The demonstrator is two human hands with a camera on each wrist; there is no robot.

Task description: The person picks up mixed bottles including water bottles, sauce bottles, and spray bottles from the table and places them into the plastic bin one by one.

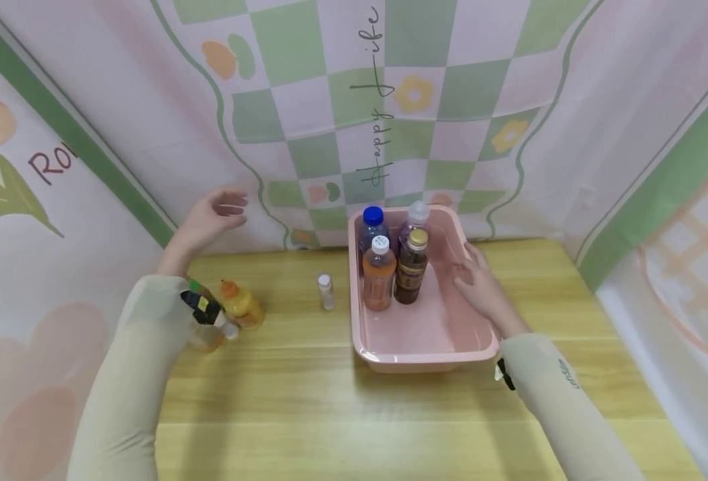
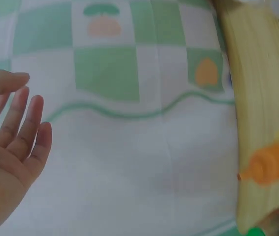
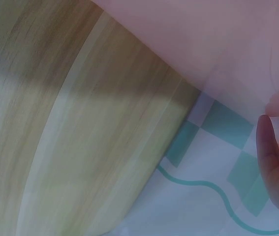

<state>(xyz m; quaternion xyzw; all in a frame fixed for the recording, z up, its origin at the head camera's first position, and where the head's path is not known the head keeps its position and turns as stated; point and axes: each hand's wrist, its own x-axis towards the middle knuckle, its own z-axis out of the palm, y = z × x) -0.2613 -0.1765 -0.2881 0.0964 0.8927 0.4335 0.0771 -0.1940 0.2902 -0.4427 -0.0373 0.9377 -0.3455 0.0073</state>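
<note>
A pink plastic basin [image 1: 432,331] stands on the table, holding an orange drink bottle [image 1: 379,280] with a white cap, a dark brown bottle [image 1: 411,274] with a gold cap, a blue-capped bottle [image 1: 373,230] and a purplish bottle [image 1: 417,215] with a clear cap. My right hand [image 1: 480,287] grips the basin's right rim, thumb inside the wall. In the air over the table's back left, my left hand [image 1: 212,217] holds nothing, its fingers loosely bent. Below its wrist are a yellow squeeze bottle [image 1: 244,310] with an orange nozzle and other bottles, partly hidden by the sleeve.
A small white-capped bottle [image 1: 326,292] stands upright left of the basin. The wooden table [image 1: 306,401] meets a checkered fabric backdrop [image 1: 354,107] at its back edge. More printed fabric hangs at both sides.
</note>
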